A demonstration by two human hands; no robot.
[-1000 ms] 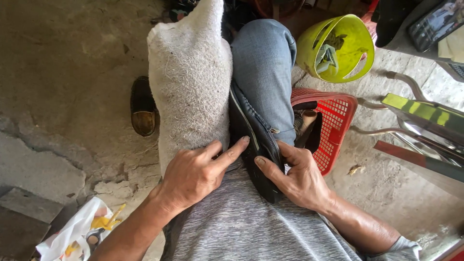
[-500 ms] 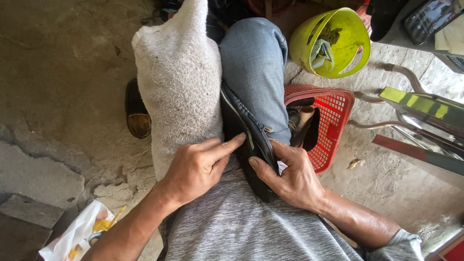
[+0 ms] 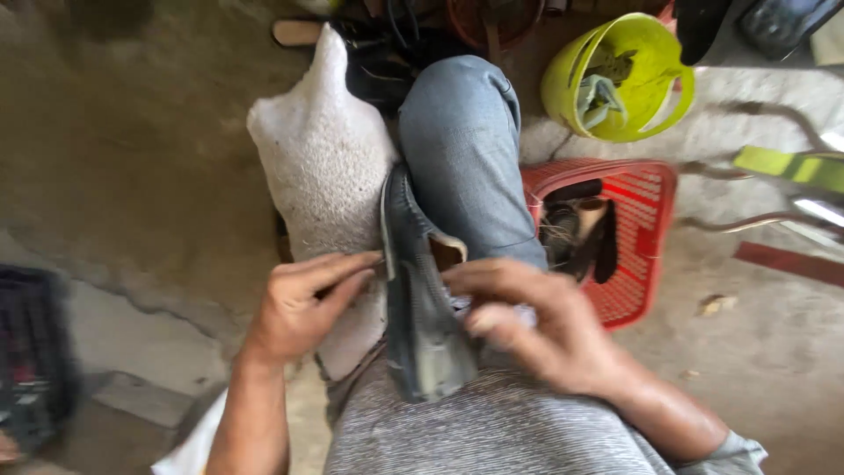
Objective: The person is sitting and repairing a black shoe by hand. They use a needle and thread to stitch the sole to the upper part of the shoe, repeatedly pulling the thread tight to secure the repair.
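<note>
Both hands are on a dark grey-blue leather slip-on shoe (image 3: 420, 299) that's lying on its side across the person's lap, wedged between a white woolly cloth (image 3: 330, 189) draped over the left leg and the knee in blue jeans (image 3: 464, 154). Left hand (image 3: 303, 303) sits on the white cloth side of the shoe, fingers stretched out and pressed flat, fingertips touching the shoe's edge near the opening, so it's more bracing than gripping. Right hand (image 3: 536, 330) is curled around the shoe from the other side, fingers bent in over the opening and the upper, pinching it; there's something pale under the fingers but it's too blurry to tell what. The shoe's tan lining shows just above the right hand, and its toe end points down toward the grey marled shirt (image 3: 492, 435).

Everything else relative to the shoe: right of it, just past the jeans knee, there's a red plastic mesh basket (image 3: 637, 198) on the concrete floor (image 3: 132, 132) with dark shoe-like stuff inside. Up and right of the shoe is a lime green plastic bucket (image 3: 655, 88) tipped on its side, holding a greyish rag. Far right, some metal bars and a yellow-green strip (image 3: 787, 165), blurry. Far left of the shoe, at the frame edge, a black crate (image 3: 31, 352), also blurred. Above the shoe, beyond the white cloth, a tan sandal sole (image 3: 297, 32) lies on the floor.
</note>
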